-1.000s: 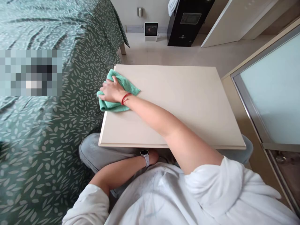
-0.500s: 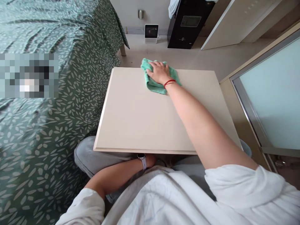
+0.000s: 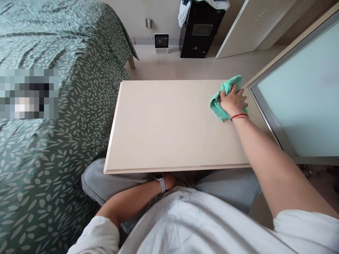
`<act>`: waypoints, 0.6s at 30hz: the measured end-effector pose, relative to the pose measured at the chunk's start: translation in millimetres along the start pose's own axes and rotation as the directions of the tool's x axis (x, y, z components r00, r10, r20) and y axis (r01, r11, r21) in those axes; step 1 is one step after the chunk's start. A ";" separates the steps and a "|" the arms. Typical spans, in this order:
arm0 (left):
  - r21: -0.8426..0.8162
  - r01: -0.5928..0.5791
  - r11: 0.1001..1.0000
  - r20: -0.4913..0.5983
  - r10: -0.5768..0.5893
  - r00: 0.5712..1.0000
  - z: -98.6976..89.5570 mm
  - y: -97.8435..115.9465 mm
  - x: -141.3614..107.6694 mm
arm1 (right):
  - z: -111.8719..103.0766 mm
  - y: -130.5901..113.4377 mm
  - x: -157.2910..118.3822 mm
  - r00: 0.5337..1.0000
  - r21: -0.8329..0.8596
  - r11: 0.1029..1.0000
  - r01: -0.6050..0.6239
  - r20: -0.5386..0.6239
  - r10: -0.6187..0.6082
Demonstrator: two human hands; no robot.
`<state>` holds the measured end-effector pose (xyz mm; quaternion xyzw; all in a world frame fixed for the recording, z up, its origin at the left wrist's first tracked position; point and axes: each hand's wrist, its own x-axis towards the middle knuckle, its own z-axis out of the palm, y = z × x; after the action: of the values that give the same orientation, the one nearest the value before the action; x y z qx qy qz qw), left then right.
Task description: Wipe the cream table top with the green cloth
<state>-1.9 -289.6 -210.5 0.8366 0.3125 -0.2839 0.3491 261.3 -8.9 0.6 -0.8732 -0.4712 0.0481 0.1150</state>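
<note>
A green cloth (image 3: 219, 107) lies bunched on the far right part of the pale tabletop (image 3: 169, 127). Pressed down over it is my right hand (image 3: 233, 100), with the thumb on the cloth's left part and the other fingers somewhat spread across it. A red string bracelet (image 3: 239, 116) circles the right wrist. My left hand (image 3: 169, 181) rests in my lap, just below the table's near edge, and its fingers are hidden. On the left wrist sits a watch (image 3: 159, 179) with a light strap.
To the left stands a bed with a green leaf-patterned cover (image 3: 87, 98); a pixelated patch hides part of it. A frosted glass panel (image 3: 299, 95) borders the table's right side. Beyond are a small screen device (image 3: 161, 44), a black cabinet (image 3: 201, 31) and a white door panel (image 3: 254, 28).
My right hand has slid the green cloth from the far middle of the tabletop to its far right. The left hand has stayed in my lap. The view has shifted slightly.
</note>
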 end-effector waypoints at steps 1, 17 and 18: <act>0.008 0.007 1.000 0.015 -0.007 1.000 -1.8 2.1 -1.6 | 2.1 -3.7 -9.8 1.000 -0.019 1.000 0.020 -0.002 -0.020; -0.026 0.041 0.999 -0.030 -0.042 0.999 0.7 -7.3 3.5 | 49.9 -242.1 -229.2 0.197 0.238 0.254 0.937 0.238 -0.951; -0.038 0.031 0.999 -0.052 -0.033 0.998 3.0 -8.5 4.3 | 48.4 -236.1 -234.6 0.107 0.247 0.170 0.954 0.247 -0.963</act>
<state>-6.0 -285.7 -218.7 0.8320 0.3401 -0.2617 0.3516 -69.1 -72.1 6.1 -0.3361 -0.9328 0.1221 0.0442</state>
